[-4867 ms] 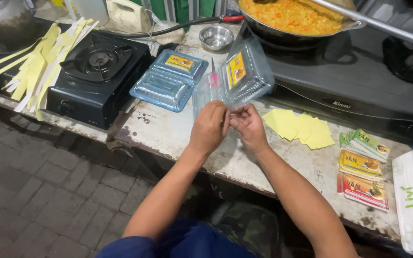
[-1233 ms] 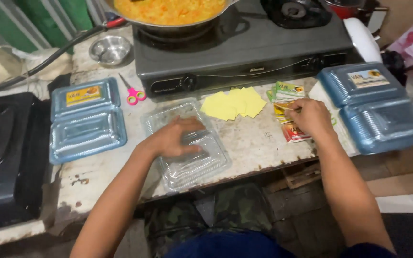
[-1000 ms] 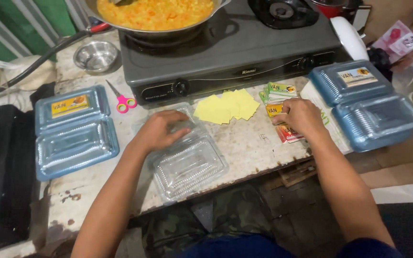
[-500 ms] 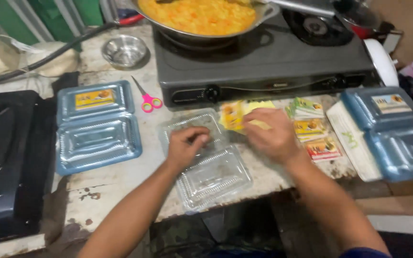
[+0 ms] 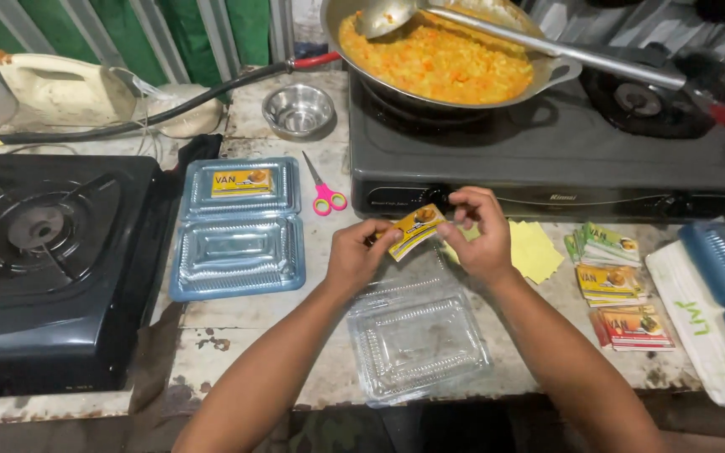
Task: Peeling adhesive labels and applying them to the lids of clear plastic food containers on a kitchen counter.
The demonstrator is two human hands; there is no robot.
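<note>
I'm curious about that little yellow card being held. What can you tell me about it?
The yellow card is a small, thin rectangular label, paper by the look of it, with a picture and dark print. It is tilted, held in the air by both hands: the left hand pinches its lower end, the right hand its upper end. It hangs just above the open clear plastic box.

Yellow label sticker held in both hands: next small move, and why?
Probably lower the yellow rectangular label sticker onto the clear plastic clamshell box. The left hand and right hand pinch its ends just above that unlabelled box, while the blue-tinted clamshell box beside it already carries one.
</note>
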